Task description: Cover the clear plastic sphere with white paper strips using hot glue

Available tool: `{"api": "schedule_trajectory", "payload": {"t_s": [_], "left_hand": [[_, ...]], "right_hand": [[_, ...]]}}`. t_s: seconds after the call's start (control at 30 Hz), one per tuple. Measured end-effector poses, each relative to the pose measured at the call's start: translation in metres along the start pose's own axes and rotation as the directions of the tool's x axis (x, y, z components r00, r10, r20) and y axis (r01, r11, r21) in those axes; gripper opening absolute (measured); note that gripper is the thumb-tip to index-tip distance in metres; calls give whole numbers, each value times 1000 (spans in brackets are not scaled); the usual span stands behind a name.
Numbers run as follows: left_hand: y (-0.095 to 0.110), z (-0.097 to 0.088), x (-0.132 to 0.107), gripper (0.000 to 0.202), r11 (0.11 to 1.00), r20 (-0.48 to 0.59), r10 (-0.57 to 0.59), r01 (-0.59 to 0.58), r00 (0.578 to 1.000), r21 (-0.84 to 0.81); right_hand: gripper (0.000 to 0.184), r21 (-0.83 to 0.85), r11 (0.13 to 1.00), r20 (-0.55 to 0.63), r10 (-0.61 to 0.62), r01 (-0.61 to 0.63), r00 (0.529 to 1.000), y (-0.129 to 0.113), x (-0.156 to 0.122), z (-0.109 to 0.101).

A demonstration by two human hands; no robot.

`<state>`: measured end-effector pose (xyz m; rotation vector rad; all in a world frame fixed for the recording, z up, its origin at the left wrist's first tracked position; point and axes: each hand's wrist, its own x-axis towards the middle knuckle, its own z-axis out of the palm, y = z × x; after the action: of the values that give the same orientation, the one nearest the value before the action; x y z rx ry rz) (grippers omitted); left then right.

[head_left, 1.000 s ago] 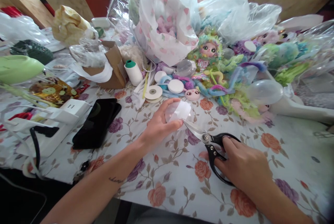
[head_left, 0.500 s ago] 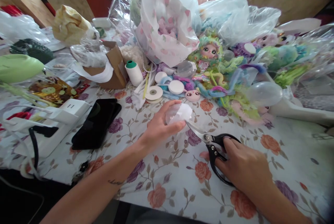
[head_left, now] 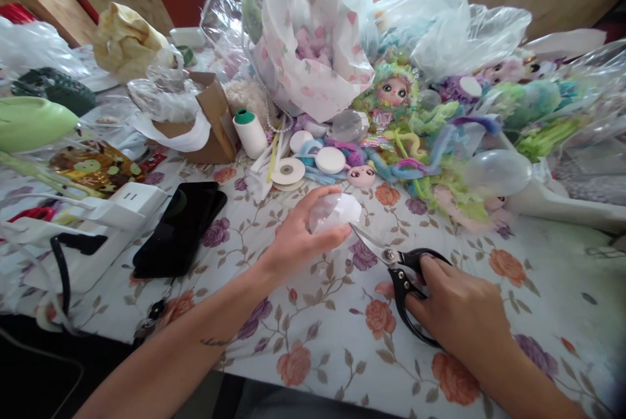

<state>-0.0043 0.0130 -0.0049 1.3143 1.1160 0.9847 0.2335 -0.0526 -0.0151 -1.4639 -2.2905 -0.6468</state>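
Observation:
My left hand (head_left: 303, 230) is closed round a clear, rounded plastic piece (head_left: 337, 212) with white showing in it, thumb on the near side and fingers on the far side. Whether it is a ball or a half shell I cannot tell. In my right hand (head_left: 452, 295) are black-handled scissors (head_left: 407, 288), with fingers and thumb through the loops. The blades point left, and their tips reach the plastic piece's edge beside my left thumb. Just beyond lie a pink doll face (head_left: 360, 174), white discs (head_left: 330, 160) and a ribbon spool (head_left: 288, 172).
Dark phones (head_left: 177, 230) lie at the left, near a white power strip (head_left: 83, 236) with cables. A cardboard box (head_left: 215, 122), a thread cone (head_left: 250, 133), a strawberry-print bag (head_left: 313, 54) and a green-haired doll (head_left: 391, 92) stand behind. A flowered cloth (head_left: 313, 308) covers the table.
The view has shifted slightly. Both hands, the plastic piece and the scissors keep almost the same positions, with the blade tips still at its edge.

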Motion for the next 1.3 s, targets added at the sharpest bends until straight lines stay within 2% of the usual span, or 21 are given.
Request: {"api": "schedule_trajectory", "payload": {"t_s": [0.33, 0.53, 0.8, 1.3], "left_hand": [[1, 0, -1, 51, 999, -11, -41, 41, 999, 20], [2, 0, -1, 52, 995, -10, -63, 64, 998, 82], [1, 0, -2, 50, 992, -7, -34, 34, 999, 122], [2, -2, -2, 49, 980, 3, 14, -14, 1000, 196]], "right_hand": [[20, -11, 1000, -4, -15, 15, 1000, 0, 0, 0], [17, 55, 998, 30, -13, 11, 999, 2, -2, 2], [16, 140, 990, 79, -9, -3, 997, 6, -5, 3], [15, 137, 989, 64, -64, 54, 996, 10, -5, 3]]}}
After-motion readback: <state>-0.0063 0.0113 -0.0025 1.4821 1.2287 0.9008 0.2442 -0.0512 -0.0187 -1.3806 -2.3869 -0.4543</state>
